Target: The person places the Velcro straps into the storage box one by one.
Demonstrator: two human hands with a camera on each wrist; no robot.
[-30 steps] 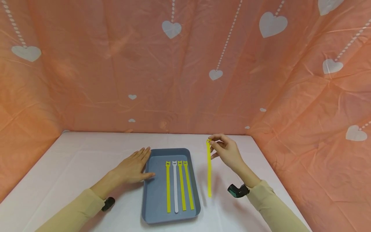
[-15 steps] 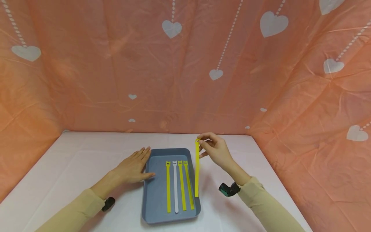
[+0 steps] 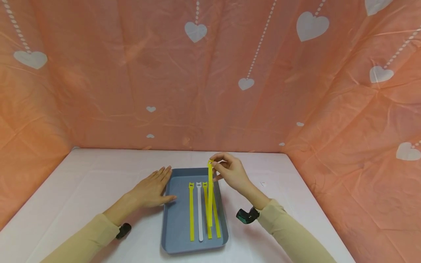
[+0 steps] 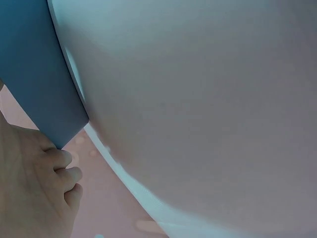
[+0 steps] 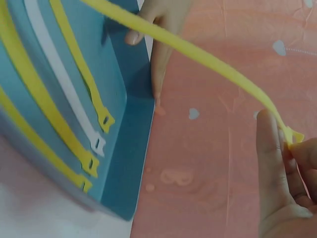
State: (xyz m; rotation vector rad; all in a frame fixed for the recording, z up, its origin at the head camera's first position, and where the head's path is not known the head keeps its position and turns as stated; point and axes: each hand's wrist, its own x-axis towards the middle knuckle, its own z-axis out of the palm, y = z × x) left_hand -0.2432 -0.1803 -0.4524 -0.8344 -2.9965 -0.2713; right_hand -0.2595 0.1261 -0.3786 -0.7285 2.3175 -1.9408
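Note:
My right hand [image 3: 232, 173] pinches a yellow cable strap [image 3: 210, 197] by its slotted head, letting it hang over the right half of a blue-grey tray [image 3: 177, 233]. In the right wrist view the held strap [image 5: 208, 59] stretches from the fingertips up across the tray's wall. Inside the tray, a white strap [image 3: 199, 215] lies lengthwise with yellow straps [image 3: 192, 215] on both sides of it, slotted heads toward the far end. The hanging strap partly covers two of them. My left hand [image 3: 149, 190] rests with extended fingers against the tray's left rim, thumb over the edge.
A white-covered table [image 3: 98, 175] bears the tray. Behind and beside it hangs an orange curtain [image 3: 164, 91] printed with white hearts. Each wrist wears a small black device, such as the right wrist device [image 3: 247, 216].
My right hand has carried the yellow strap leftward, from beside the tray to above the rightmost straps in it. The left hand and the tray stay where they were.

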